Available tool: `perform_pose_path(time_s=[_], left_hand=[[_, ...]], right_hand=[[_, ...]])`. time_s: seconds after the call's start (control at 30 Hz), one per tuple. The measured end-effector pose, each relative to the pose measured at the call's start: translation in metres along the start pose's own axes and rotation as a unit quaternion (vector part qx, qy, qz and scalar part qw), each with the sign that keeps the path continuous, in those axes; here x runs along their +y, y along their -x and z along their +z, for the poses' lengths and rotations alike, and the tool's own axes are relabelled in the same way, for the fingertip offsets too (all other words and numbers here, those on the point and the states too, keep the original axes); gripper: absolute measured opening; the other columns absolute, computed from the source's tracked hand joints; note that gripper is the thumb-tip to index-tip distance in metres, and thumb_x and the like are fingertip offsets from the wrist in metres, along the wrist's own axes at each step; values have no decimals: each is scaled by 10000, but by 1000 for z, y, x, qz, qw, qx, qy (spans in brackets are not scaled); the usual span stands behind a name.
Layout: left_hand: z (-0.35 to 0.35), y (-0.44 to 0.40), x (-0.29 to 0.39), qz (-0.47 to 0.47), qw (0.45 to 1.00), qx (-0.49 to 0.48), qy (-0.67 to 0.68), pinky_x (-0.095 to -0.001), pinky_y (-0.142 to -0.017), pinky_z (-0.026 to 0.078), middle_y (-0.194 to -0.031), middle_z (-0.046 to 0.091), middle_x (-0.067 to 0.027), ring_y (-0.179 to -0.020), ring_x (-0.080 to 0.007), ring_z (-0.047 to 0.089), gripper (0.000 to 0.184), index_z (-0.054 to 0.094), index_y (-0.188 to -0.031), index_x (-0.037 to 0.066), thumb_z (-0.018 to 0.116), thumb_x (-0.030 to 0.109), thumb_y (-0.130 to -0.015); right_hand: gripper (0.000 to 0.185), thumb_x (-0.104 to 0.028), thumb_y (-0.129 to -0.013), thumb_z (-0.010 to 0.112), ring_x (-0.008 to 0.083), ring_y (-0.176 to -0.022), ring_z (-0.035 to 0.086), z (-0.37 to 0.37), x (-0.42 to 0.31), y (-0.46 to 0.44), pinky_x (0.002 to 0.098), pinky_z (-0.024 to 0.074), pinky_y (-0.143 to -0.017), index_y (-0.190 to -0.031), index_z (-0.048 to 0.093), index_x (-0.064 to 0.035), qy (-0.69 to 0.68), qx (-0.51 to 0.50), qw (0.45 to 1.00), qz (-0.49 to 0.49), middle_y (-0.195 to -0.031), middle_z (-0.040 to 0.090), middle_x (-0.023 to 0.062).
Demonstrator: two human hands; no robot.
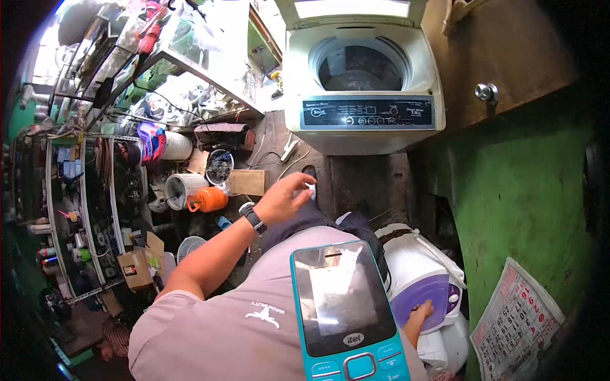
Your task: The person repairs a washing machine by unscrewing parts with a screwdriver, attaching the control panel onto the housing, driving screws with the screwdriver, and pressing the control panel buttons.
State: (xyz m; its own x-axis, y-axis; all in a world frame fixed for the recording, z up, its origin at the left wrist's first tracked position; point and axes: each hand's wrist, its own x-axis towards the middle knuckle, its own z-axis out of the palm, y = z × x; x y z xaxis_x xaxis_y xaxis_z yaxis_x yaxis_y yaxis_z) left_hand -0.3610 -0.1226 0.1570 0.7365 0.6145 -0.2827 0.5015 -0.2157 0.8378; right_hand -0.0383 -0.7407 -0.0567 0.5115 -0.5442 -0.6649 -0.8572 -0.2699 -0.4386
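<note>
Phone (343,301), washer lid (352,9) — cut off by edges.

The phone (343,305) at bottom centre is teal and black. Lower right, the appliance (406,257) is white with a purple panel (403,303). The shirt (216,336) is greyish pink with white print (264,317), the right-hand wall (515,197) green.

A: "Here's the left hand (286,200), fingers loosely curled, dark watch (253,218) on the wrist!"
B: "And the right hand (422,311) is touching the purple panel (405,303) of a white appliance (406,254)!"
A: "Turquoise phone (346,305) between them, in front of the shirt (222,324). Can't tell what holds it."
B: "Washing machine (365,141) beyond both hands, lid (416,14) raised!"
A: "Orange canister (210,199) left of the left hand, calendar (516,324) right of the right!"
</note>
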Motion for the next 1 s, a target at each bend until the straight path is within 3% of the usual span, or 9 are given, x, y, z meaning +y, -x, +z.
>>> perform_pose_path(time_s=[0.07, 0.17, 0.23, 0.4, 0.47, 0.63, 0.77, 0.87, 1.0], left_hand=[[-21, -4, -14, 20, 999, 46, 9, -371, -940, 563, -1157, 702, -130, -1071, -249, 710, 286, 630, -1267, 32, 681, 92, -992], [-67, -12, -23, 58, 993, 98, -39, -378, -910, 560, -1100, 706, -144, -1034, -278, 711, 236, 667, -1190, 26, 697, 88, -964], [-120, -25, -54, 101, 963, 183, -168, -402, -902, 553, -1075, 713, -171, -1036, -321, 702, 191, 694, -1121, 25, 694, 91, -942], [-376, -81, -135, 56, 820, 446, -355, -491, -865, 551, -1005, 718, -249, -936, -434, 694, 262, 689, -1127, -11, 602, -15, -880], [-511, -109, -186, 156, 703, 444, -533, -475, -963, 519, -1149, 688, -214, -1071, -401, 657, 357, 659, -1226, 22, 592, 10, -876], [-638, -151, -196, -61, 744, 308, -590, -475, -1062, 517, -1458, 588, -91, -1281, -374, 619, 445, 561, -1408, 141, 436, 48, -992], [-654, -185, -190, -202, 699, 225, -648, -539, -986, 556, -1426, 614, -102, -1212, -383, 669, 392, 602, -1361, 129, 428, 129, -1010], [-669, -206, -219, -207, 663, 256, -673, -524, -884, 609, -1206, 745, -151, -1083, -378, 739, 320, 782, -1095, 106, 487, 145, -978], [-678, -215, -228, -199, 672, 249, -669, -546, -867, 602, -1121, 754, -213, -1035, -407, 742, 324, 777, -1085, 75, 496, 206, -992]], right_hand=[[360, -252, -899, 739, 183, -505, 464, 11, -18, 27, 332, 398, -422, -1131, 524, -80, -41, 19, 999, -24, -726, 534, 93], [411, -224, -888, 766, 172, -547, 502, 43, -50, 115, 324, 392, -433, -1209, 547, -90, -157, 38, 987, -5, -798, 569, 86], [654, -138, -877, 783, 160, -651, 551, 64, -57, 156, 318, 443, -517, -1432, 439, -122, -137, -102, 983, -63, -903, 601, 78], [775, 1, -888, 736, 159, -788, 573, 128, -58, 278, 332, 501, -704, -1536, 341, -152, -129, -167, 967, -143, -981, 614, 55], [760, 9, -893, 726, 163, -774, 581, 153, -47, 308, 332, 504, -705, -1535, 355, -158, -122, -191, 955, -192, -984, 613, 42], [726, 24, -906, 723, 153, -760, 604, 197, -21, 363, 296, 508, -665, -1521, 390, -170, -92, -220, 936, -258, -994, 587, 27], [716, 52, -910, 712, 163, -767, 614, 208, 7, 387, 299, 513, -663, -1520, 407, -167, -83, -198, 938, -272, -1017, 591, 41], [702, 55, -901, 723, 163, -744, 617, 212, 23, 393, 294, 513, -638, -1502, 422, -147, -65, -163, 951, -255, -1001, 595, 50], [649, 35, -909, 746, 154, -740, 620, 220, 15, 425, 276, 517, -633, -1461, 460, -150, -89, -165, 948, -259, -979, 591, 45]])
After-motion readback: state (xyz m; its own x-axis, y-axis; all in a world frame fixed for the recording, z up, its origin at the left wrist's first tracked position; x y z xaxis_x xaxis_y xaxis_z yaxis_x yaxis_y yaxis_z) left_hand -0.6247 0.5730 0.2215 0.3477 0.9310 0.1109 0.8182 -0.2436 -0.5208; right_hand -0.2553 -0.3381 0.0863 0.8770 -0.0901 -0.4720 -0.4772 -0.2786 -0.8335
